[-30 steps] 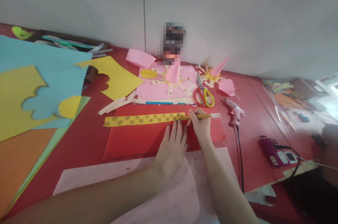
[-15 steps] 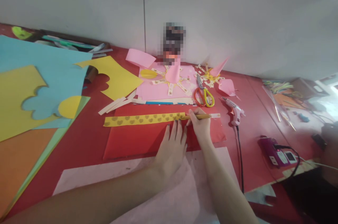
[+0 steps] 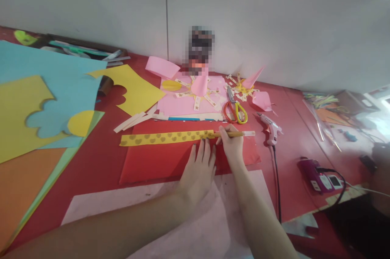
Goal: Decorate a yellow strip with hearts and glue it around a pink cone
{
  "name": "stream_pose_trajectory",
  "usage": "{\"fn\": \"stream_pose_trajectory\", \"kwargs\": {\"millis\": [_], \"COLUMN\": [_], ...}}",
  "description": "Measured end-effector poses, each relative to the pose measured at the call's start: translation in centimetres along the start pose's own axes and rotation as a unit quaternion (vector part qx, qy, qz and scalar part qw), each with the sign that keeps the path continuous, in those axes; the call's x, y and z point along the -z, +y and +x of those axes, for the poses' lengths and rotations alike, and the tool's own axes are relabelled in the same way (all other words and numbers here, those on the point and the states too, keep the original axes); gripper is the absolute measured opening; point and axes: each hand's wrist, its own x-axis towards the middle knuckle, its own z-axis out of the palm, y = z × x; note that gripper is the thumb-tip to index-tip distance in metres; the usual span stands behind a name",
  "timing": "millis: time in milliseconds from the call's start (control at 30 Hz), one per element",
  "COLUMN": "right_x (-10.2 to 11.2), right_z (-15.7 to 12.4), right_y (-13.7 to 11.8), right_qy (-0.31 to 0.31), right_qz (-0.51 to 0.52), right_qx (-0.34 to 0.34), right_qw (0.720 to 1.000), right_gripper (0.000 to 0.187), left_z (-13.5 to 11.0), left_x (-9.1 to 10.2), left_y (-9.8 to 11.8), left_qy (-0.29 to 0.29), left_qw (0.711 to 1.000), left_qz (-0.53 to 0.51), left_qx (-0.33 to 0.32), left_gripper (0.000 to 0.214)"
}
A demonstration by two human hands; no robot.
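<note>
My left hand (image 3: 198, 169) lies flat with fingers stretched on a red paper sheet (image 3: 158, 159), its fingertips just below the right end of a yellow strip with heart patterns (image 3: 166, 137). My right hand (image 3: 232, 145) is closed round a pencil (image 3: 236, 133) that lies sideways, its tip touching the strip's right end. The strip runs along the red sheet's upper edge.
Scissors with red and yellow handles (image 3: 235, 109), a pink glue gun (image 3: 269, 127) with its black cord, and pink paper cones (image 3: 199, 84) lie beyond. Blue (image 3: 45, 68), yellow (image 3: 135, 88) and orange (image 3: 21, 181) sheets cover the left. A purple device (image 3: 317, 174) sits right. A pale pink sheet (image 3: 152, 210) lies near me.
</note>
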Motion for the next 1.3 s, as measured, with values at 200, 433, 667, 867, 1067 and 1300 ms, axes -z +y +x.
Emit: {"fn": "stream_pose_trajectory", "kwargs": {"millis": [200,433,667,867,1067,1300], "right_x": [0.03,0.02,-0.02,-0.11,-0.01,-0.28], "right_z": [0.03,0.05,0.05,0.05,0.06,0.43], "right_y": [0.16,0.36,0.26,0.3,0.12,0.39], "right_qy": [-0.018,-0.01,0.002,-0.001,-0.002,0.023], "right_qz": [0.007,0.016,0.008,0.016,0.036,0.085], "right_qx": [-0.005,0.002,-0.001,-0.004,-0.01,-0.028], "right_qw": [1.0,1.0,1.0,1.0,0.999,0.996], "right_gripper": [0.026,0.026,0.027,0.025,0.026,0.029], "left_z": [0.04,0.01,-0.02,-0.03,0.07,-0.04], "left_x": [0.16,-0.21,0.12,-0.13,0.01,0.31], "left_y": [0.05,0.04,-0.05,0.01,-0.07,-0.13], "left_qy": [-0.008,0.0,-0.011,0.0,-0.002,-0.005], "left_qw": [1.0,1.0,1.0,1.0,1.0,1.0], "left_qz": [0.016,0.012,0.003,-0.017,-0.006,0.007], "left_qx": [0.007,0.001,0.004,0.011,0.008,0.021], "left_gripper": [0.047,0.048,0.048,0.048,0.047,0.049]}}
